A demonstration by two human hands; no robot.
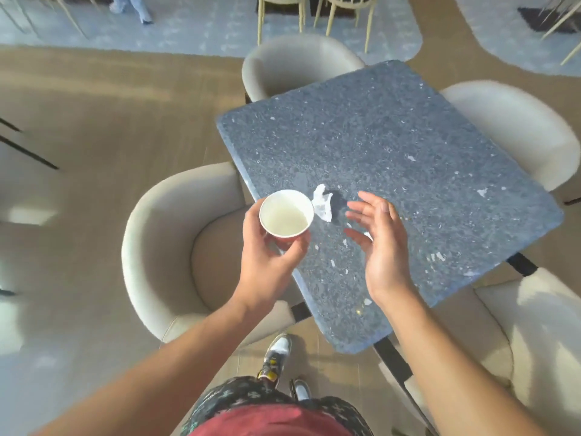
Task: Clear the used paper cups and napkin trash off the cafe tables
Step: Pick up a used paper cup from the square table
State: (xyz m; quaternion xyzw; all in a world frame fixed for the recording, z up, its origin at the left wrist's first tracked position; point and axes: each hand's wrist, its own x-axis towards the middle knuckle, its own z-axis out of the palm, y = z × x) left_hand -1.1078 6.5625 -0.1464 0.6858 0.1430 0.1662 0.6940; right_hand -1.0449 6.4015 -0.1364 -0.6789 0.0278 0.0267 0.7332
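Note:
My left hand (272, 262) grips a paper cup (286, 214) from below, holding it upright at the near left edge of the blue-grey speckled table (393, 146). The cup is white inside with a red outer wall and looks empty. A crumpled white napkin (323, 202) lies on the table just right of the cup. My right hand (379, 243) hovers over the table to the right of the napkin, fingers spread and straight, palm facing left, holding nothing.
Cream padded chairs surround the table: one at the left (176, 247), one at the far side (298, 64), one at the right (515, 130) and one at the near right (518, 338). More chairs and a person's legs (132, 7) are farther back.

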